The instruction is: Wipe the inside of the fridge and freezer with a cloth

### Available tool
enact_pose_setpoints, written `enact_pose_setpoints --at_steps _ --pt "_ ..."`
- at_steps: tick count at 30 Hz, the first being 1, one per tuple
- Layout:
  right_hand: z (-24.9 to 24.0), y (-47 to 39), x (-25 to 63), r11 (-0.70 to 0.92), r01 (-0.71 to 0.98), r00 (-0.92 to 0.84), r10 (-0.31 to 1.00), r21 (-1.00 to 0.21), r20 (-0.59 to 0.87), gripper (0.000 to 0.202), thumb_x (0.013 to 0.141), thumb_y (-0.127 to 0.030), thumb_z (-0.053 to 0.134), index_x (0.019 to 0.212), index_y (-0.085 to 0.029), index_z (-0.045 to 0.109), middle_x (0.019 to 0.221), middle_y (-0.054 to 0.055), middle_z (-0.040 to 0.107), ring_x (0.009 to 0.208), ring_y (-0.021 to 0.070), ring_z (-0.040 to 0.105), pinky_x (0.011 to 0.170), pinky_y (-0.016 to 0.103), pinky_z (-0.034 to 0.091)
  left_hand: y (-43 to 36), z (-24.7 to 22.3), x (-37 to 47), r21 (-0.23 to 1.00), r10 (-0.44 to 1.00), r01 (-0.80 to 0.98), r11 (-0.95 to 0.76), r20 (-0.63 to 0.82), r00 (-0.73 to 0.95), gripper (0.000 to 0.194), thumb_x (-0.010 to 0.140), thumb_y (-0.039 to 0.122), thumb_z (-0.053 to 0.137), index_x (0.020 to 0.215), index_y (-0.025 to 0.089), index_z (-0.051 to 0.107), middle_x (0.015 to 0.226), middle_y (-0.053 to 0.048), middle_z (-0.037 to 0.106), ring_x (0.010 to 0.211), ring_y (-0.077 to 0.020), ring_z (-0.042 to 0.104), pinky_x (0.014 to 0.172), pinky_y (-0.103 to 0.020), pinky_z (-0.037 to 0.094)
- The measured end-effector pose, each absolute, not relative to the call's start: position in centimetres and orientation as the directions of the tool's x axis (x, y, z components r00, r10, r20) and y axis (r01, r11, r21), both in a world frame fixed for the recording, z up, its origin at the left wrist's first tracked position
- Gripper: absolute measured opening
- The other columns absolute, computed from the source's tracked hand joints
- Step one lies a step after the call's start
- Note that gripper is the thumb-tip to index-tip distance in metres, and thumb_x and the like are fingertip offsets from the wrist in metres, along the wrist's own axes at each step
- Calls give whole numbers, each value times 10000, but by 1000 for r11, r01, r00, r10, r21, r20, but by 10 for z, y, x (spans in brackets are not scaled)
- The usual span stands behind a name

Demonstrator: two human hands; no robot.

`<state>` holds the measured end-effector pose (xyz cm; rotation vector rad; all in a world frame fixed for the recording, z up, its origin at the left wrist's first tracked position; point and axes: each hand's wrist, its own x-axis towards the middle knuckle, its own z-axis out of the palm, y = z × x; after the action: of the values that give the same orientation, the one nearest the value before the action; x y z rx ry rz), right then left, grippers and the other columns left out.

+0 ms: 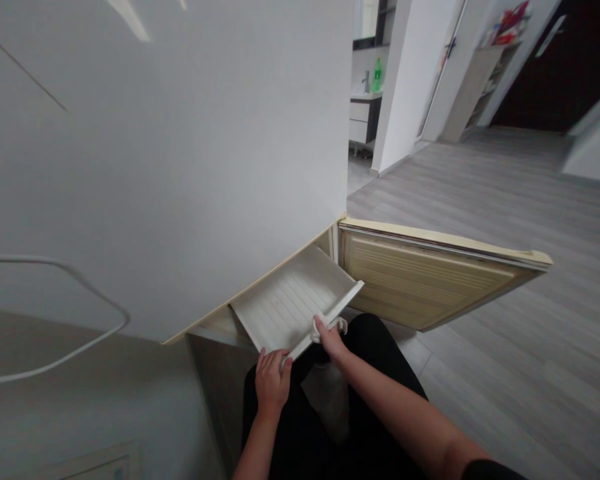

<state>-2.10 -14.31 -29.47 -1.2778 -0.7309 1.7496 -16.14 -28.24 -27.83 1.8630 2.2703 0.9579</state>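
A white drawer (295, 293) with a ribbed bottom juts out at an angle from the lower part of a fridge (205, 147). My left hand (273, 380) grips the near left corner of the drawer, its fingers over the front edge. Pressed between my right hand (330, 338) and the drawer's front edge is a white cloth (316, 331). Nothing lies on the part of the drawer bottom that shows. To the right, the fridge door (425, 273) stands swung open, its ribbed yellowish inner side toward me.
My knees (375, 340), in black, are close under the drawer. A white cable (95, 293) loops at the left by the wall (130, 393). Grey plank floor (505, 200) spreads to the right. Farther back are a washbasin cabinet (365, 120), a green bottle (377, 75) and a shelf (473, 93).
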Motion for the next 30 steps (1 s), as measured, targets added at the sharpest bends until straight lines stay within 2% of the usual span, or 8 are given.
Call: enact_pose_setpoints --at_steps 10,14,17,20,22,26,28,30 --pt "-280 -20 44 -295 -108 94 948 -949 -305 363 801 -471 664 1005 -171 663 1166 135 724 1166 222 660 1076 355 463 -275 -280 -158 405 862 907 116 412 -294 349 1036 395 418 839 240 660 784 -44 739 744 -231 696 1139 -517 421" --pt "-286 -25 45 -276 -34 128 952 -960 -278 440 845 -537 584 1058 -159 657 1188 161 710 1215 254 637 1094 364 442 -275 -283 -158 400 857 909 112 425 -293 347 1032 422 429 841 240 654 784 -44 740 734 -235 698 1149 -531 409" --pt "-298 -42 55 -236 114 141 965 -965 -220 548 891 -614 479 1123 -149 651 1244 193 685 1283 295 591 1136 414 397 -275 -283 -160 426 866 899 106 405 -294 330 1025 434 441 861 249 659 816 -42 753 750 -235 702 1158 -538 396" --pt "-312 -62 79 -146 330 -1 988 -933 -155 562 921 -629 406 1074 -152 662 1125 202 706 1135 326 649 1068 465 444 -274 -278 -164 468 872 880 88 392 -295 310 1015 442 460 873 259 667 816 -37 752 754 -245 702 1135 -563 411" --pt "-319 -77 102 22 463 -182 981 -886 -70 543 961 -579 345 1029 -155 679 1057 196 708 1043 314 665 1023 456 470 -275 -274 -162 493 855 867 73 417 -309 268 990 449 507 915 263 685 887 -62 763 845 -280 712 1096 -586 438" --pt "-327 -104 145 349 620 -418 905 -703 82 487 989 -430 342 1096 -140 718 1166 223 691 1166 324 619 1097 446 426 -283 -273 -129 638 769 770 28 478 -424 207 882 433 661 1011 286 730 1131 -122 747 1139 -366 664 1126 -630 405" --pt "-328 -111 154 387 653 -442 893 -651 88 484 976 -414 384 1187 -133 716 1255 227 676 1237 335 592 1149 452 388 -284 -280 -100 829 840 559 8 297 -454 229 834 455 717 1007 306 739 1110 -108 747 1097 -346 686 1080 -580 478" --pt "-327 -111 152 382 650 -445 892 -657 79 464 948 -432 454 1198 -154 729 1277 206 684 1255 336 590 1185 452 353 -279 -291 -72 970 863 199 141 -22 -504 352 779 471 770 1068 278 717 1124 -115 739 1087 -334 700 1038 -546 527"
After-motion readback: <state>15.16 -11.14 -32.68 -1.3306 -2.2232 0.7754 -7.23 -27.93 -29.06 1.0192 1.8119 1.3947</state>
